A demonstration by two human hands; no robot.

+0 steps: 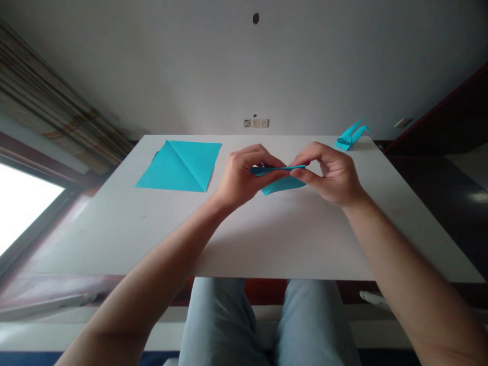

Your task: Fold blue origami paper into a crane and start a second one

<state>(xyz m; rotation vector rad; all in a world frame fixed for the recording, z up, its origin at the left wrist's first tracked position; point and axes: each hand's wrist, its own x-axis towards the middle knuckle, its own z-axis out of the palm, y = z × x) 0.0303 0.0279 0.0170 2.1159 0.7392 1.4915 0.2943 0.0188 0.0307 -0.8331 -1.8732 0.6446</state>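
Note:
Between both hands a folded piece of blue paper (pixel 284 184) is held above the white table, one flap hanging toward me. My left hand (pixel 253 173) pinches its left part, with the thumb below the upper edge and the fingers behind. At the right end of that edge my right hand (pixel 328 173) pinches the paper between thumb and fingertips, close to the left fingertips. The fingers hide part of the folds. A flat blue paper sheet (pixel 183 165) with a diagonal crease lies to the left. A folded blue paper crane (pixel 351 137) stands at the far right corner.
The white table (pixel 152 239) runs up to a grey wall (pixel 190 66) with wall sockets (pixel 255 123). A window (pixel 26 203) and a curtain (pixel 46 91) are on the left. My legs (pixel 217 320) are under the table's near edge.

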